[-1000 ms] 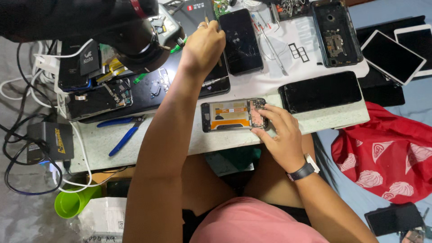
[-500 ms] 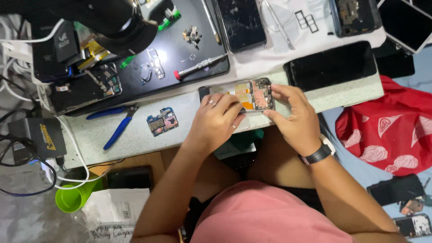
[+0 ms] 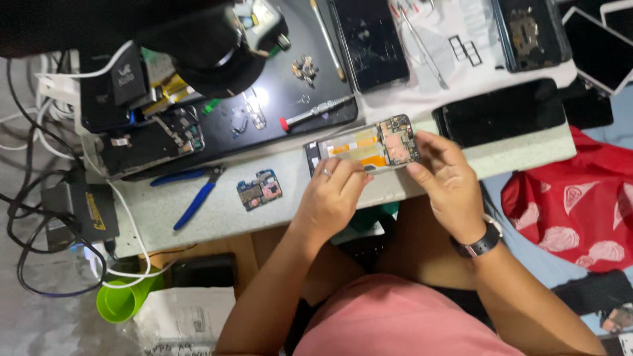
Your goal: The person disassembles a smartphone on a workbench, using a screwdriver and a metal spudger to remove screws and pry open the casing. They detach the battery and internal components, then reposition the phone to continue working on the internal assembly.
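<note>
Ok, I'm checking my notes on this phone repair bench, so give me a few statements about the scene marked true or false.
1. Both hands hold the opened phone at the bench edge. True: the left hand and right hand grip it from either end.
2. The blue-handled pliers are in the left hand. False: they lie on the bench, left of the hands.
3. A small loose circuit board lies between the pliers and the left hand. True.
4. The red-tipped screwdriver rests on the red cloth. False: it lies on the dark mat.
5. The right wrist wears a dark watch. True.
</note>
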